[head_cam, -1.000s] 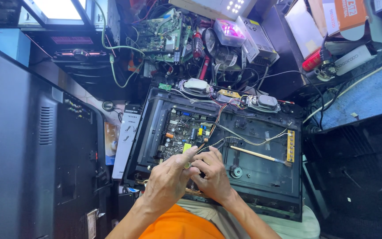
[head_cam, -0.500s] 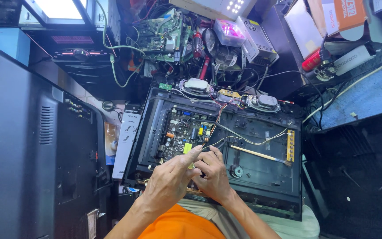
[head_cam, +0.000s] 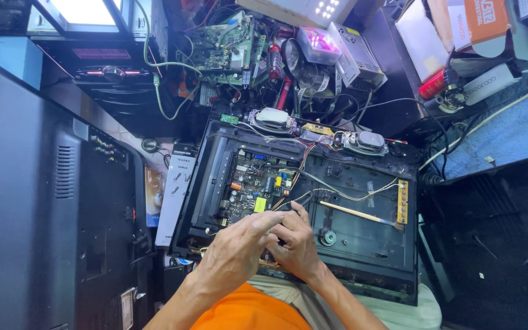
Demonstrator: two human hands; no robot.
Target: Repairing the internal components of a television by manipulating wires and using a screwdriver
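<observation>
A green circuit board studded with small yellow and blue components [head_cam: 253, 190] sits in the left half of an opened black television back shell [head_cam: 362, 241], which lies flat on the cluttered counter. Both hands meet at the board's lower edge. The left hand [head_cam: 234, 253] points its forefinger over the board, its grip narrow and apparently empty. The right hand [head_cam: 296, 243] curls fingers inward just beside it; whether it pinches something small cannot be told. The work looks like close probing at the board's edge. A thin pale stick [head_cam: 355, 214] lies to the right. A large black flat television [head_cam: 44, 208] stands at left, loose electronics crowded above.
</observation>
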